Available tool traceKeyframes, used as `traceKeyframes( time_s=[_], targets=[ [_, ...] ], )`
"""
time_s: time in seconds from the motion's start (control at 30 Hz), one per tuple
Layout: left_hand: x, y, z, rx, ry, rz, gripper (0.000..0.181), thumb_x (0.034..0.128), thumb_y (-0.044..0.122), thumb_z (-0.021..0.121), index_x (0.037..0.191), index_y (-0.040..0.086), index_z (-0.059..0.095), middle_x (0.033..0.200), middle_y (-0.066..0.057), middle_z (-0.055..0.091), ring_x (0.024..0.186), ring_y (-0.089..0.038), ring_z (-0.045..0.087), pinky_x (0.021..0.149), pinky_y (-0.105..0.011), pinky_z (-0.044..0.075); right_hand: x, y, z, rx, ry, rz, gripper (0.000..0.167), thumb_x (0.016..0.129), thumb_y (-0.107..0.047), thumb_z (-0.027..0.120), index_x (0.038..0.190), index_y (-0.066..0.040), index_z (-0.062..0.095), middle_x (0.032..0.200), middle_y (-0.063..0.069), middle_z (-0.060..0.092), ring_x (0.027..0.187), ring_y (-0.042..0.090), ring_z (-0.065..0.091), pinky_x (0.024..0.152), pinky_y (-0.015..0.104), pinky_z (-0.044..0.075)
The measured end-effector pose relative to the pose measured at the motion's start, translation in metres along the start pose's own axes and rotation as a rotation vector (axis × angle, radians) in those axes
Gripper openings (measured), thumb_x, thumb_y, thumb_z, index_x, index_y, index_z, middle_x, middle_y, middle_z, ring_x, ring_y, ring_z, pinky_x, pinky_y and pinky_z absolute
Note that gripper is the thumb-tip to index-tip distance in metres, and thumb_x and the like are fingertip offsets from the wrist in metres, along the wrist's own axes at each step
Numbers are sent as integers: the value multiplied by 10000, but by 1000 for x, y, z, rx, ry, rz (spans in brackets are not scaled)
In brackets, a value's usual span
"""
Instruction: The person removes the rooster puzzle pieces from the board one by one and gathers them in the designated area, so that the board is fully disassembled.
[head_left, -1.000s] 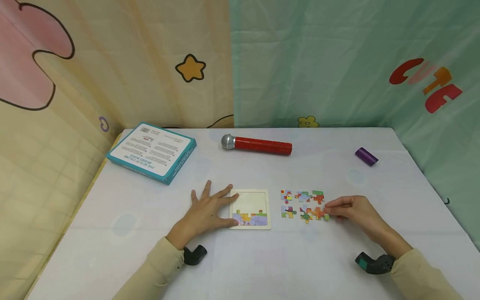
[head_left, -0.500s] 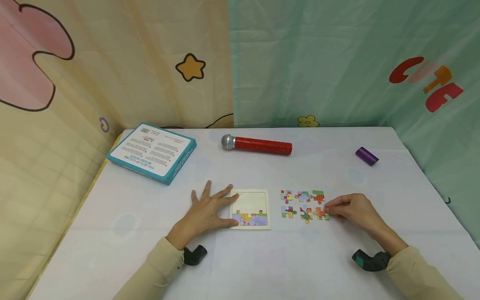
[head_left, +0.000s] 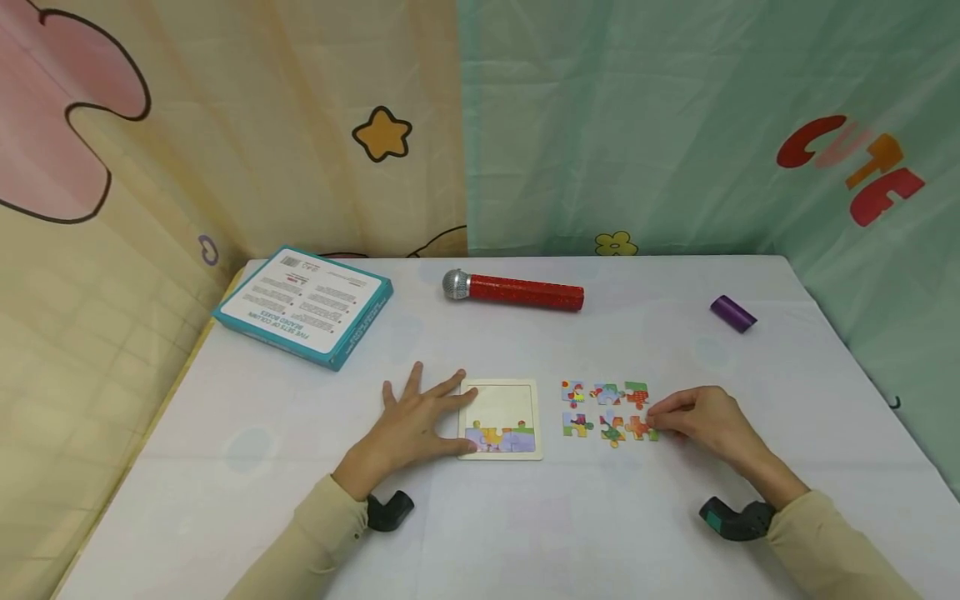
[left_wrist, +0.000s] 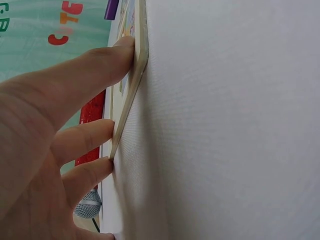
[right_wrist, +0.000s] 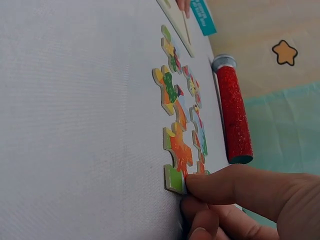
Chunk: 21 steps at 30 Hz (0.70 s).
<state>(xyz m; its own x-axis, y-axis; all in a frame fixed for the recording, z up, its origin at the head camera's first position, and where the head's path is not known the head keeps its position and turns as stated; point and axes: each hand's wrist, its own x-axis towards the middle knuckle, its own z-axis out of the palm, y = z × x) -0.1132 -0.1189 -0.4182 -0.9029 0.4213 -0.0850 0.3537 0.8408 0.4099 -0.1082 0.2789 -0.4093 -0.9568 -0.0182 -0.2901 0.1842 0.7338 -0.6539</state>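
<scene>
My left hand [head_left: 408, 429] lies with fingers spread at the left edge of a square puzzle tray [head_left: 538, 417], thumb and fingertips touching its frame. The left wrist view shows that hand's thumb [left_wrist: 95, 65] on the tray's edge [left_wrist: 131, 95]. Joined pieces [head_left: 510, 440] fill the tray's lower part; its upper part is bare. Right of it lie several loose pieces [head_left: 607, 393] in two rows. My right hand [head_left: 712, 421] pinches the right end of an orange and green piece [head_left: 640, 427] in the near row. The right wrist view shows the thumb against this piece [right_wrist: 181, 150].
A teal-edged box [head_left: 300, 300] lies at the back left. Behind the tray is a red microphone [head_left: 525, 292] with a silver head. A purple cylinder [head_left: 733, 313] lies at the back right. Patterned curtains [head_left: 600, 125] stand behind the white table [head_left: 525, 525].
My right hand and wrist have shifted slightly left and away from me, with the fingers still at the orange piece. The left hand and tray have stayed in place.
</scene>
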Motion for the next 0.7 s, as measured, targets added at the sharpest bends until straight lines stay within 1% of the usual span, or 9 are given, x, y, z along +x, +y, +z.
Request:
traceKeyframes(
  time_s=[0.27,0.37,0.5,0.6,0.7],
  targets=[
    [0,0,0,-1,1,3,734,735,473,839,1381,225,594,1555,-9,380,1418,-571,95,960,-845,51,-1,-2,0,-39,7,-15,211,811,-298,790,920,-117,783,915,11,717,762,169,496,589,265,393],
    [0,0,0,-1,-4,1,745,735,484,835,1389,229,584,1560,-1,367,1420,-569,87,963,-843,45,-2,0,-1,-33,2,-26,225,820,-315,785,933,-120,782,951,22,720,788,172,497,608,269,396],
    [0,-1,-1,0,-7,14,750,741,502,823,1395,232,576,1564,1,357,1421,-566,83,961,-843,43,-3,1,-3,-15,11,-40,236,849,-323,762,951,-111,773,962,17,723,816,167,525,630,261,425],
    [0,-1,-1,7,-1,26,749,738,506,821,1392,230,580,1560,-6,367,1416,-573,95,955,-848,53,-2,-6,-1,-7,52,-87,226,870,-304,749,957,-97,766,944,16,728,838,163,555,647,256,453],
    [-1,-2,-2,4,-8,21,753,737,502,822,1395,233,575,1561,0,362,1418,-571,87,956,-846,47,0,-19,6,5,84,-159,194,878,-263,747,958,-87,761,898,16,732,819,162,595,638,248,465]
  ],
)
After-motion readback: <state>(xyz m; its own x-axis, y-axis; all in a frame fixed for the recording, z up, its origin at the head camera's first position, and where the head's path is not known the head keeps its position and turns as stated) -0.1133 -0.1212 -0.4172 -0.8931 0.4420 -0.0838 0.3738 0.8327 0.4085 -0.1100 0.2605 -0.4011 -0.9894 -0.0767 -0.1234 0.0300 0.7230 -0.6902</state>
